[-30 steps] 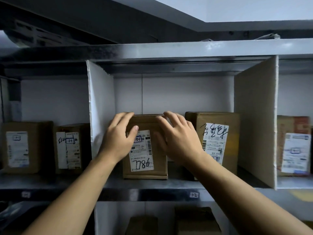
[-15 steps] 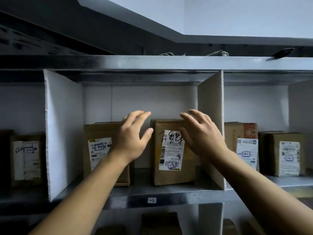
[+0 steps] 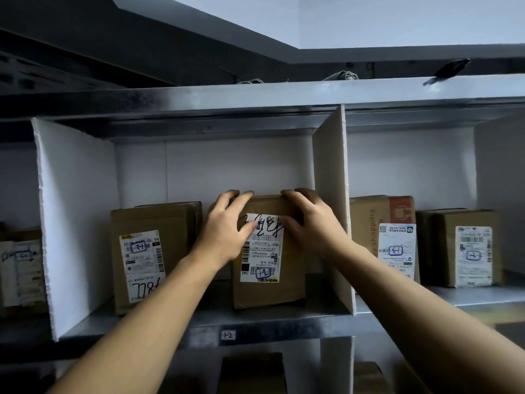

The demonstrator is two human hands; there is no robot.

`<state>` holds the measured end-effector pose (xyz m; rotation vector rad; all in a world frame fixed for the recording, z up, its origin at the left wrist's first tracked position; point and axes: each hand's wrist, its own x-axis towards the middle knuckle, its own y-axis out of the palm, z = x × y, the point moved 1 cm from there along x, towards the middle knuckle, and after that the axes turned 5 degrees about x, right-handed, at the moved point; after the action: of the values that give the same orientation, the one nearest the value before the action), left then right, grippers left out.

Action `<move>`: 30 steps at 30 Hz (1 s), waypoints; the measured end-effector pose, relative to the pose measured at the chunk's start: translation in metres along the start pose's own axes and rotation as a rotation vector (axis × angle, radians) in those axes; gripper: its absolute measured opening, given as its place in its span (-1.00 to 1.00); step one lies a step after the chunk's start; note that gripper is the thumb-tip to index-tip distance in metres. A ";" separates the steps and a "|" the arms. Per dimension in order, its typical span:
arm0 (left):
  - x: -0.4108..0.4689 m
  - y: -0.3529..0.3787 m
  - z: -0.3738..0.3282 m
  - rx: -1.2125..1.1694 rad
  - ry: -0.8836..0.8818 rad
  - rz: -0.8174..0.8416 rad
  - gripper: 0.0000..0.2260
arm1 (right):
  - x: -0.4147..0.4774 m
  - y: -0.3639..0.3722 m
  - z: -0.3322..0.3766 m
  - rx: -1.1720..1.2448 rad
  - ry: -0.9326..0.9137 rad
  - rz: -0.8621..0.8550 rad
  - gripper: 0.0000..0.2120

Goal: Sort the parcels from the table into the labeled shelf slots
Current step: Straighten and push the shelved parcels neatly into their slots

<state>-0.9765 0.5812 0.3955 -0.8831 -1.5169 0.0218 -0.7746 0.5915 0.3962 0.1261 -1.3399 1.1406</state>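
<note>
Cardboard box [image 3: 267,291] is gripped at its top corners by both hands [image 3: 224,231] [image 3: 309,223].

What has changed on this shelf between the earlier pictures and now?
Both hands let go of the left cardboard box and moved right to its neighbour. The left hand and the right hand now grip the top edge of the box with the scribbled label. Both boxes stand upright in the same compartment as before.
</note>
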 end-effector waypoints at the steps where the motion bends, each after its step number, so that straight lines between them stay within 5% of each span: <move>1: 0.000 0.001 0.001 -0.004 0.005 -0.001 -0.48 | -0.003 0.003 -0.002 0.013 -0.005 -0.012 -0.47; 14: 0.011 0.011 -0.007 -0.033 0.042 0.036 -0.46 | -0.012 0.009 -0.014 0.003 0.038 -0.209 -0.49; 30: 0.006 0.008 -0.006 0.010 0.000 0.101 -0.44 | -0.013 0.013 -0.011 -0.019 0.030 -0.140 -0.44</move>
<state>-0.9663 0.5873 0.3976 -0.9516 -1.4701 0.1029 -0.7733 0.5978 0.3759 0.1860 -1.2948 1.0085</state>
